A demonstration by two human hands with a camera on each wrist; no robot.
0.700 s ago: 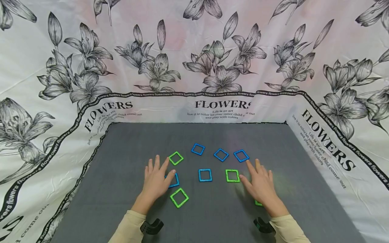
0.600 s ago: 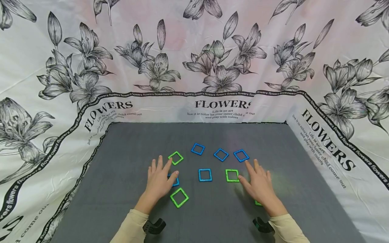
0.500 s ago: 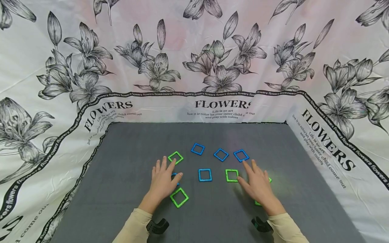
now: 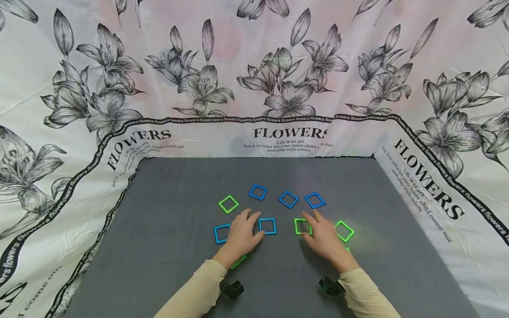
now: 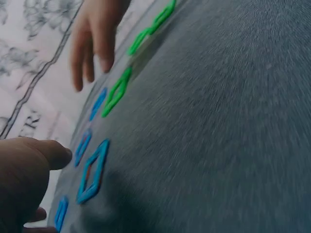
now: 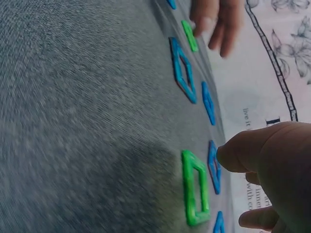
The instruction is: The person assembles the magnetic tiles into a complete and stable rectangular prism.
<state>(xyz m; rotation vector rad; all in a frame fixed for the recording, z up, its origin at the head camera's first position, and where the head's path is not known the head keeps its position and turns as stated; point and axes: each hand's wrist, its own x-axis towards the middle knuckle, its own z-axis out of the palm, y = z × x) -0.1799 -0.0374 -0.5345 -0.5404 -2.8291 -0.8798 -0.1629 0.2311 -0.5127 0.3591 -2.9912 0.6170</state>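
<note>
Drape [image 4: 222,44]: we see printed flowers beyond the table [image 4: 167,212].
Table: grey.
Left hand [image 4: 238,234]: fingers loosely extended, thumb apart, just beside a blue square [image 4: 275,226].
Right hand [image 4: 324,236]: fingers likewise, above a green square [image 4: 296,227].
Blue square: flat on the table, between the hands.
Green square: flat, partly hidden.

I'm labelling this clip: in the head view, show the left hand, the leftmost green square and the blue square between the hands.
Left hand [image 4: 242,234]: head view, back of hand.
Leftmost green square [image 4: 234,200]: head view, upper right edge.
Blue square [image 4: 275,225]: head view, right edge.
</note>
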